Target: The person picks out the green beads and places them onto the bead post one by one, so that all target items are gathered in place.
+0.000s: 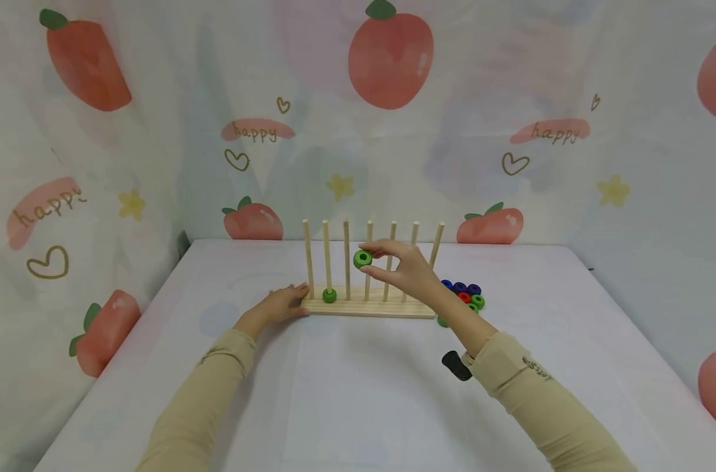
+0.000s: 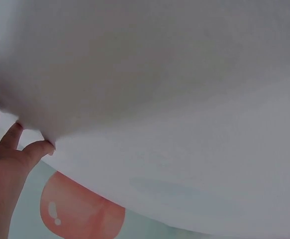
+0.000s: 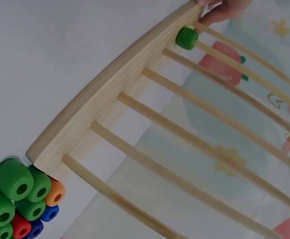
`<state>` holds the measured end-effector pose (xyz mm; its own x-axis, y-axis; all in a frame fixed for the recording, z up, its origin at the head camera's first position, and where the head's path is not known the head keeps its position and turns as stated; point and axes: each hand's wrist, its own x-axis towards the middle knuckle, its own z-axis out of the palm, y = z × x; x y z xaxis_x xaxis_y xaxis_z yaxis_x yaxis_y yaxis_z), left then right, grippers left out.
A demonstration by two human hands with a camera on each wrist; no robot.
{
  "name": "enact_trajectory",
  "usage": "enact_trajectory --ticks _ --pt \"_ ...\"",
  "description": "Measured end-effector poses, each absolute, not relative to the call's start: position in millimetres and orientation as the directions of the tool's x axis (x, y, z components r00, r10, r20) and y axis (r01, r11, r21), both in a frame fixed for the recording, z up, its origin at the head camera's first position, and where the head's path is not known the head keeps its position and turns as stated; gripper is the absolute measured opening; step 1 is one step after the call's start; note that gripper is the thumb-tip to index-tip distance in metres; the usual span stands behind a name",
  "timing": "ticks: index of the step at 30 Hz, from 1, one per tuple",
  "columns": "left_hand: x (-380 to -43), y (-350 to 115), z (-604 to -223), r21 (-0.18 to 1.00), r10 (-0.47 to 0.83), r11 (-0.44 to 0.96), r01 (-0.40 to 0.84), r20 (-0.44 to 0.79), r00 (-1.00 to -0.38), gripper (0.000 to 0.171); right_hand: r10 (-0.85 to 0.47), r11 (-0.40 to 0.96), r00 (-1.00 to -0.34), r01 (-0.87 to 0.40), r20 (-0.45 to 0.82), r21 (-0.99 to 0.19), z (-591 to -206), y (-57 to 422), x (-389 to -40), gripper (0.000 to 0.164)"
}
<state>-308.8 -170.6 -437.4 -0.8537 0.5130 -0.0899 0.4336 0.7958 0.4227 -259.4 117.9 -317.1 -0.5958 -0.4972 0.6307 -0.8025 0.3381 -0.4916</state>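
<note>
The right hand (image 1: 406, 265) pinched a green bead (image 1: 360, 265) in midair, thumb and fingertips clamped on its rim.
At its eight o'clock, the left hand (image 1: 281, 303) held one end of the wooden rack (image 1: 364, 309). Work looked barely begun: toward seven, another green bead (image 1: 330, 297) sat low on the second peg (image 1: 327, 255); six pegs carried none. Around four o'clock, the remaining beads (image 1: 464, 297) lay loose on the table (image 1: 358, 400), in no container.
</note>
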Motion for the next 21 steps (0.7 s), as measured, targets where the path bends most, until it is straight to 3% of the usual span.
enact_trajectory --ticks 6,21 --pt "-307 -171 -433 0.421 0.514 0.796 0.436 -0.086 -0.854 0.064 -0.502 0.364 -0.618 -0.785 0.605 -0.501 -307 109 -270 0.037" --pt "-306 -171 -433 0.440 0.527 0.780 0.444 -0.080 -0.846 0.065 -0.502 0.386 -0.595 -0.804 0.629 -0.452 -287 89 -293 0.033"
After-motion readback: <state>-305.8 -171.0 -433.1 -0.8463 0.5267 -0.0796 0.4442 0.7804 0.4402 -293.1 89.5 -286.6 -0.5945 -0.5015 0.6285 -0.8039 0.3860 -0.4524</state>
